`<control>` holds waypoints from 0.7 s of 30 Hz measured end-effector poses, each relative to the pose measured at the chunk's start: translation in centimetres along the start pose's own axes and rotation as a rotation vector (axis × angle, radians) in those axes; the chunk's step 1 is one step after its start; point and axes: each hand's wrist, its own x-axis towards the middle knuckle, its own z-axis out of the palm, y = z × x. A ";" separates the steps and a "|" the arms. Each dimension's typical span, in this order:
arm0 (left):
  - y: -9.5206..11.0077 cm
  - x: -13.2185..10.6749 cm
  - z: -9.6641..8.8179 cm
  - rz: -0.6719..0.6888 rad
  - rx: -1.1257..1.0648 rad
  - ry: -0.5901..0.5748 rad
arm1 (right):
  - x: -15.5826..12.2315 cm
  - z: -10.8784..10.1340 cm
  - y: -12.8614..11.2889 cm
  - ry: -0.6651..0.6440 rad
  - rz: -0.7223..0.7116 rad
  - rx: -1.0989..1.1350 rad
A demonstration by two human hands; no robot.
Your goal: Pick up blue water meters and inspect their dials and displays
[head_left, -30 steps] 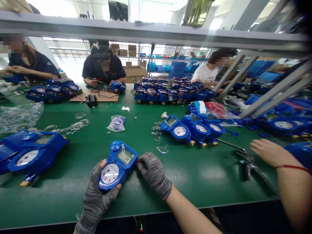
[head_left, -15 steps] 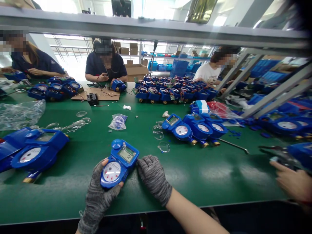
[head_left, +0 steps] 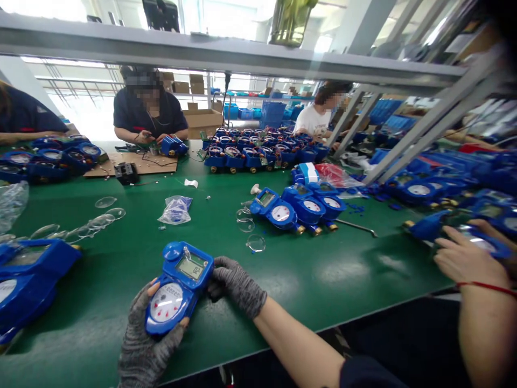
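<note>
My left hand (head_left: 147, 337), in a grey fingerless glove, is wrapped round the lower end of a blue water meter (head_left: 180, 288). The meter is tilted towards me, its round white dial and small lit display facing up. A round blue cap stands beside the display. My right hand (head_left: 238, 285), gloved alike, is closed against the meter's right side near the display. Its fingertips are partly hidden behind the casing.
Finished-looking blue meters (head_left: 280, 213) stand in a group right of centre, by clear round lenses (head_left: 256, 243). A small plastic bag (head_left: 176, 209) lies ahead. A metal rod (head_left: 357, 227) lies right. A co-worker's hand (head_left: 470, 256) handles another meter at the right; more people sit opposite.
The view has swung right, so the scene shifts left. My right hand has closed in on the meter's side. At the right, the co-worker's hands have moved with a meter.
</note>
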 end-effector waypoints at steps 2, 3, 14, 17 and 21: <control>0.5 0.0 0.1 -0.027 -0.013 0.021 | 0.0 0.0 0.2 0.024 -0.030 -0.013; 0.7 0.0 0.0 -0.040 -0.019 0.029 | -0.1 -0.2 0.1 0.011 -0.030 -0.026; 2.9 2.8 -2.1 -0.282 0.020 -0.113 | 1.2 -12.9 -7.1 0.816 -0.175 -1.443; 4.7 2.5 -0.7 -0.331 0.017 0.081 | 3.2 -13.6 -8.4 0.819 -0.133 -1.454; 4.5 1.8 -0.4 -0.333 -0.031 0.151 | 4.7 -12.6 -8.9 0.820 -0.117 -1.464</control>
